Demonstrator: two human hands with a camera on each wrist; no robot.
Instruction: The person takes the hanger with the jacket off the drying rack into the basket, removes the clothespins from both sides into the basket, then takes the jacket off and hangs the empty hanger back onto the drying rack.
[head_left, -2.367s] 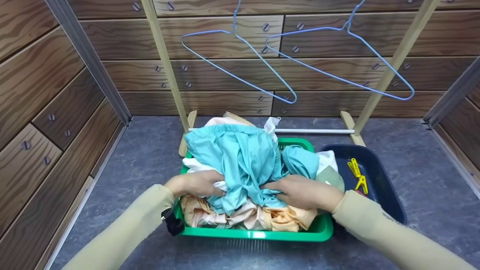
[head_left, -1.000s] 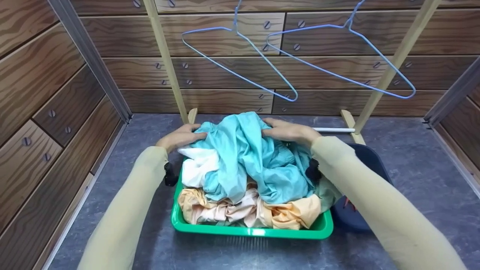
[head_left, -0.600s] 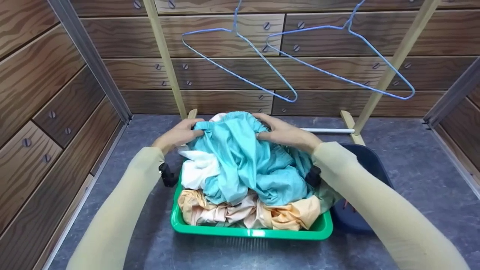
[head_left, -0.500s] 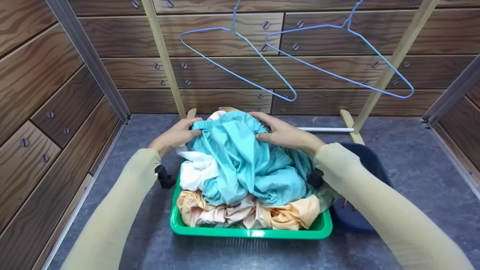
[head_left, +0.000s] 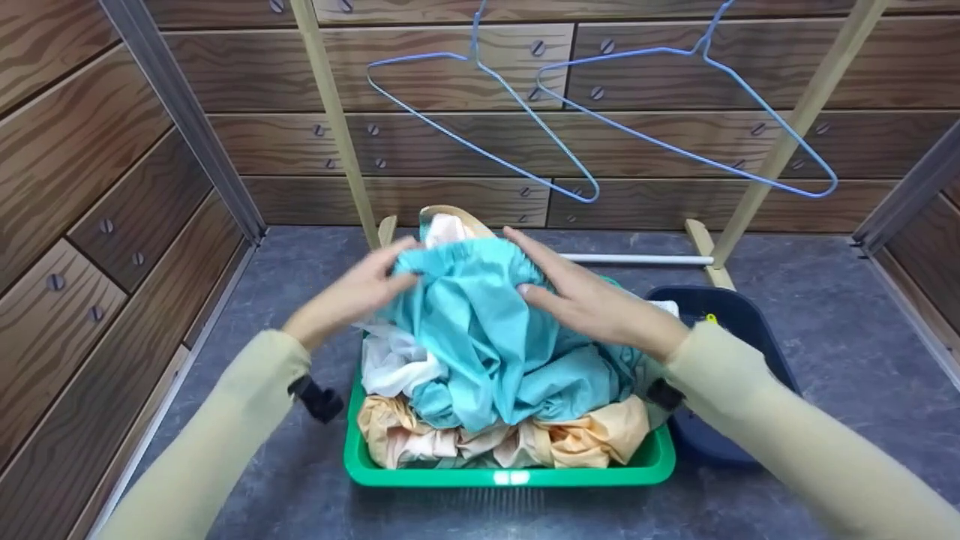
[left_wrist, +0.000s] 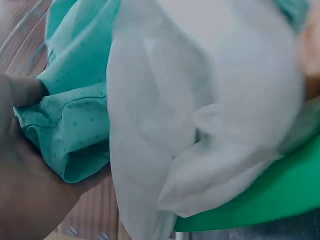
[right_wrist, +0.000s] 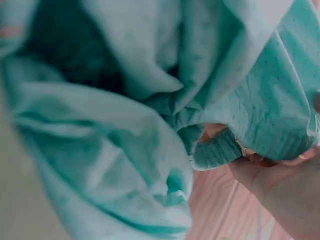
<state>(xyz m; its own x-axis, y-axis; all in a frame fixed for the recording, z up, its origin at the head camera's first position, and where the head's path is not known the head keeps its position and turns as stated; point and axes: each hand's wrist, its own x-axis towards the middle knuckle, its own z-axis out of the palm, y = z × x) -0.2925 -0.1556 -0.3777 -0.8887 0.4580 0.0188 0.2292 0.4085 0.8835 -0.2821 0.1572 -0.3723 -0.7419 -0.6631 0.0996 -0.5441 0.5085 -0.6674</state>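
A teal garment (head_left: 480,315) with a gathered elastic waistband is held up over a green basket (head_left: 585,478) of clothes. My left hand (head_left: 352,292) grips its left upper edge; the left wrist view shows small dots on the cloth by the thumb. At the right end of the waistband, my right hand (head_left: 600,304) holds on with the thumb in front; in the right wrist view the fingers are partly hidden by the elastic band (right_wrist: 217,152). White cloth (head_left: 397,364) hangs below the left hand. Peach cloth (head_left: 600,435) lies along the basket's front.
Two blue wire hangers (head_left: 559,139) (head_left: 784,133) hang above, between wooden rack posts (head_left: 802,124). A white bar (head_left: 645,259) crosses low behind the basket. On the right stands a dark blue tub (head_left: 765,337) with a yellow clip (head_left: 711,319). Pinkish-white cloth (head_left: 450,229) shows behind the teal garment.
Both hands first worked in the front of the pile, then rose to the teal garment's upper edge. Over the last half second they have drawn slightly nearer, uncovering pinkish-white cloth and part of the tub.
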